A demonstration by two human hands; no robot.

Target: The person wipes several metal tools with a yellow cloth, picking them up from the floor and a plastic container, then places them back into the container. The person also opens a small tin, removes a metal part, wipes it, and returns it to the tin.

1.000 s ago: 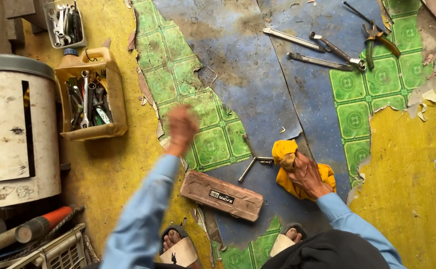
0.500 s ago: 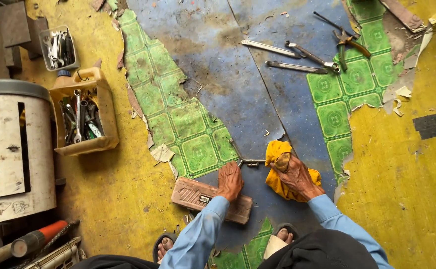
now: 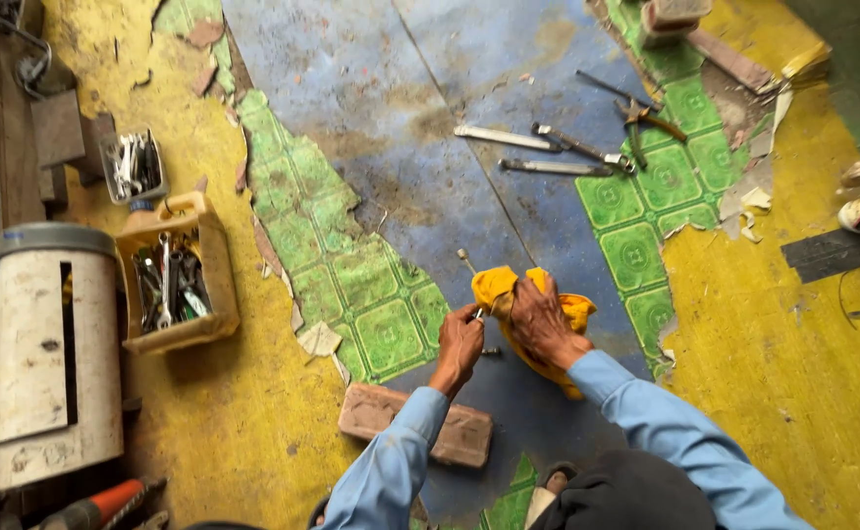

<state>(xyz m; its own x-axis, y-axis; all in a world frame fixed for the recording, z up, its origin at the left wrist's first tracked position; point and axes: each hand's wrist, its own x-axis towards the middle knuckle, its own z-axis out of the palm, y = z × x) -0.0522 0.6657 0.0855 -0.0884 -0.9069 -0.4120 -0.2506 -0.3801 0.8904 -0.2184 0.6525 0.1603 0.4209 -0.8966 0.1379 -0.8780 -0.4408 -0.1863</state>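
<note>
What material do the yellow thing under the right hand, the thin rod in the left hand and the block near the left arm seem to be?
Yellow cloth: soft fabric, matte; it bunches and folds under the right hand.
Thin rod: probably metal, dull grey with a small head; the left hand pinches it.
Block: likely fired clay brick, reddish-brown, rough, with a recessed face.
</note>
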